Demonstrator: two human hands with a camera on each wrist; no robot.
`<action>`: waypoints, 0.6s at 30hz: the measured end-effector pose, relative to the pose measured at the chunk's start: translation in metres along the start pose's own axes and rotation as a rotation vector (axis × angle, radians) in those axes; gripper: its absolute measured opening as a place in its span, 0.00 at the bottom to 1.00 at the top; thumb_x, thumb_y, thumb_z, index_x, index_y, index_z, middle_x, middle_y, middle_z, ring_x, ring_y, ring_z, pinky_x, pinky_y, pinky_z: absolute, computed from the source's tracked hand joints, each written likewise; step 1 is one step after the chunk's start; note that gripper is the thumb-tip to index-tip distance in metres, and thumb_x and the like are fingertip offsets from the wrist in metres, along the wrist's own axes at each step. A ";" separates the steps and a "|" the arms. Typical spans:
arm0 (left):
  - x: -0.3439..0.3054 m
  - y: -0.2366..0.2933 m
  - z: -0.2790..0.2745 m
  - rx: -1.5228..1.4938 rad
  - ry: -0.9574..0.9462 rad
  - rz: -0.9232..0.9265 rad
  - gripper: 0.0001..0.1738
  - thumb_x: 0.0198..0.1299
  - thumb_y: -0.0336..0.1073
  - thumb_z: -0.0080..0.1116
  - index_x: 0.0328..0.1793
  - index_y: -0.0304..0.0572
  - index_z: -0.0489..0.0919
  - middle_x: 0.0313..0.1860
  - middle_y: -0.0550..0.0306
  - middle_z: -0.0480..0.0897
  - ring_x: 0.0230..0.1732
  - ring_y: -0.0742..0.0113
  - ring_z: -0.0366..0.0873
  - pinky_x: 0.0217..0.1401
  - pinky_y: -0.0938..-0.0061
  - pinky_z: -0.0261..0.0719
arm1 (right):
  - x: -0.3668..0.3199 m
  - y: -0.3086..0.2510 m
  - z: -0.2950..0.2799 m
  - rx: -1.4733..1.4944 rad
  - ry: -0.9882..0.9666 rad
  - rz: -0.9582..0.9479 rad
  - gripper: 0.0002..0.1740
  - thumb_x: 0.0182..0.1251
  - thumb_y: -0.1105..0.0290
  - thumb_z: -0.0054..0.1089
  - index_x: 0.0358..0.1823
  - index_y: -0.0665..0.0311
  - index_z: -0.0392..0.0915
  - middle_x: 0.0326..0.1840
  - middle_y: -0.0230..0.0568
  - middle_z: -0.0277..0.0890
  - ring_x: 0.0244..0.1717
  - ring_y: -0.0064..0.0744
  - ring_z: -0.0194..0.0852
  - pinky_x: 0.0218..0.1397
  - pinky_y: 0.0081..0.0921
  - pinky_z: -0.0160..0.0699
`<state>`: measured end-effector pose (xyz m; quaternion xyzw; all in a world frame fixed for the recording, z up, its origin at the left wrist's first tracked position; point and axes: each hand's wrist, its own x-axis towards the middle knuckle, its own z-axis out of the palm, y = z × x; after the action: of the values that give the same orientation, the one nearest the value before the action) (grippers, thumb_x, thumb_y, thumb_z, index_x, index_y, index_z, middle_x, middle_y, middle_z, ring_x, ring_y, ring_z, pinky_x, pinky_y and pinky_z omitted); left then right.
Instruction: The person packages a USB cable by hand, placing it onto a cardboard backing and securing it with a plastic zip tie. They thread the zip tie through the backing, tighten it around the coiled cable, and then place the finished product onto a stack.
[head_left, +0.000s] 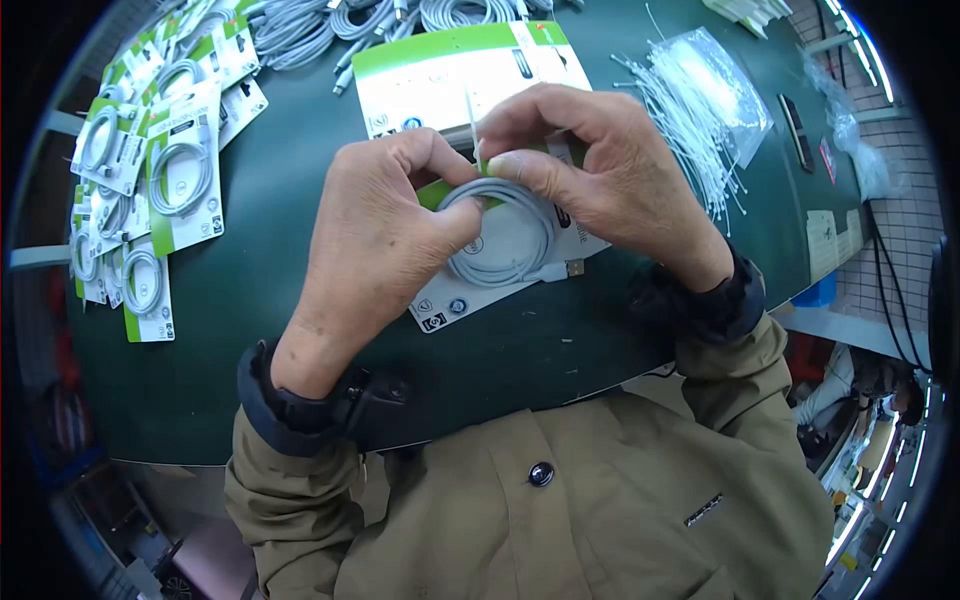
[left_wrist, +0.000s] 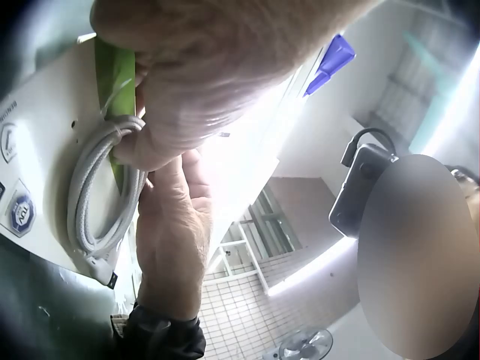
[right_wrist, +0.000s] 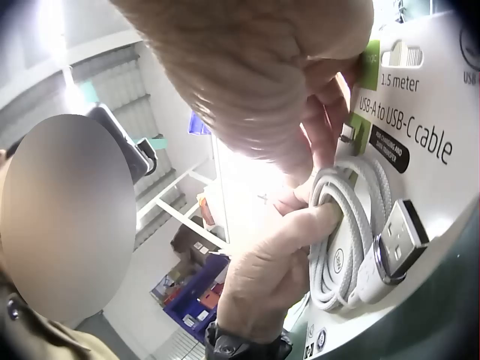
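A coiled light-grey USB cable lies against a white and green printed card, which reads "USB-A to USB-C cable" in the right wrist view. Its metal USB-A plug points away from the coil. My left hand grips the top left of the coil, thumb inside the ring. A thin white cable tie sticks up from the coil's top between both hands. My right hand pinches at this tie with thumb and forefinger, the thumb close over the coil. The fingertips partly hide the tie's lower end.
Carded cables are heaped at the left. Loose grey cables lie at the back. Behind my hands sits a stack of cards. White cable ties spread beside a clear bag at the right, near a phone.
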<state>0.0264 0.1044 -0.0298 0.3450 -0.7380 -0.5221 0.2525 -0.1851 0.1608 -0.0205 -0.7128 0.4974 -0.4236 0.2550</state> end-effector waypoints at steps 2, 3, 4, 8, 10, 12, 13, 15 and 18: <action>0.000 -0.002 0.006 -0.050 0.037 0.008 0.06 0.56 0.24 0.68 0.40 0.29 0.87 0.34 0.55 0.88 0.39 0.74 0.86 0.43 0.77 0.84 | -0.001 -0.003 -0.001 -0.035 -0.036 -0.010 0.08 0.67 0.71 0.73 0.44 0.67 0.87 0.40 0.45 0.89 0.39 0.40 0.90 0.47 0.31 0.88; 0.001 -0.003 0.009 -0.077 0.056 0.014 0.08 0.54 0.25 0.66 0.39 0.28 0.88 0.31 0.54 0.88 0.38 0.72 0.87 0.43 0.76 0.84 | -0.002 -0.002 -0.001 -0.055 -0.054 -0.017 0.09 0.67 0.71 0.73 0.44 0.67 0.87 0.40 0.46 0.90 0.39 0.40 0.91 0.48 0.30 0.88; 0.001 -0.004 0.010 -0.065 0.044 0.001 0.08 0.54 0.25 0.67 0.39 0.28 0.88 0.32 0.54 0.88 0.38 0.73 0.86 0.43 0.76 0.84 | -0.004 0.003 0.003 -0.092 -0.043 -0.082 0.08 0.68 0.71 0.74 0.44 0.65 0.87 0.38 0.36 0.88 0.38 0.27 0.87 0.45 0.25 0.86; 0.002 -0.005 0.010 -0.018 0.018 -0.029 0.08 0.54 0.25 0.68 0.40 0.29 0.88 0.32 0.55 0.88 0.37 0.74 0.86 0.42 0.76 0.84 | -0.005 0.009 0.006 -0.217 -0.021 -0.095 0.06 0.68 0.72 0.74 0.40 0.65 0.84 0.36 0.37 0.87 0.35 0.29 0.86 0.42 0.26 0.85; 0.003 -0.007 0.011 -0.014 0.026 -0.016 0.08 0.53 0.25 0.68 0.40 0.29 0.88 0.32 0.55 0.88 0.36 0.76 0.85 0.41 0.77 0.84 | -0.005 0.013 0.009 -0.248 0.028 -0.151 0.06 0.68 0.73 0.73 0.38 0.64 0.82 0.35 0.38 0.86 0.34 0.32 0.86 0.40 0.27 0.84; 0.003 -0.012 0.010 0.006 0.001 -0.007 0.08 0.53 0.25 0.68 0.40 0.30 0.88 0.32 0.56 0.89 0.35 0.77 0.84 0.41 0.77 0.84 | -0.005 0.014 0.013 -0.249 0.077 -0.177 0.07 0.69 0.70 0.71 0.37 0.64 0.81 0.34 0.42 0.83 0.36 0.42 0.85 0.40 0.37 0.82; 0.003 -0.013 0.010 0.015 -0.012 -0.002 0.08 0.53 0.25 0.69 0.40 0.30 0.88 0.32 0.56 0.89 0.35 0.77 0.84 0.40 0.78 0.84 | -0.005 0.014 0.014 -0.250 0.101 -0.189 0.08 0.69 0.68 0.70 0.37 0.64 0.81 0.33 0.45 0.82 0.37 0.48 0.84 0.40 0.42 0.81; 0.004 -0.010 0.011 -0.037 -0.026 -0.043 0.08 0.53 0.24 0.69 0.40 0.30 0.88 0.33 0.56 0.89 0.36 0.77 0.84 0.41 0.78 0.84 | -0.006 0.014 0.014 -0.275 0.098 -0.192 0.07 0.70 0.68 0.70 0.38 0.63 0.81 0.33 0.45 0.82 0.37 0.48 0.85 0.40 0.42 0.82; 0.004 -0.009 0.011 -0.108 -0.043 -0.091 0.08 0.53 0.24 0.68 0.40 0.30 0.87 0.34 0.55 0.89 0.37 0.77 0.85 0.43 0.78 0.85 | -0.007 0.014 0.013 -0.281 0.098 -0.180 0.07 0.70 0.68 0.69 0.38 0.63 0.81 0.34 0.45 0.83 0.37 0.48 0.85 0.41 0.42 0.82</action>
<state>0.0176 0.1061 -0.0420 0.3527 -0.6978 -0.5792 0.2307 -0.1815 0.1615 -0.0409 -0.7616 0.4979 -0.4052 0.0892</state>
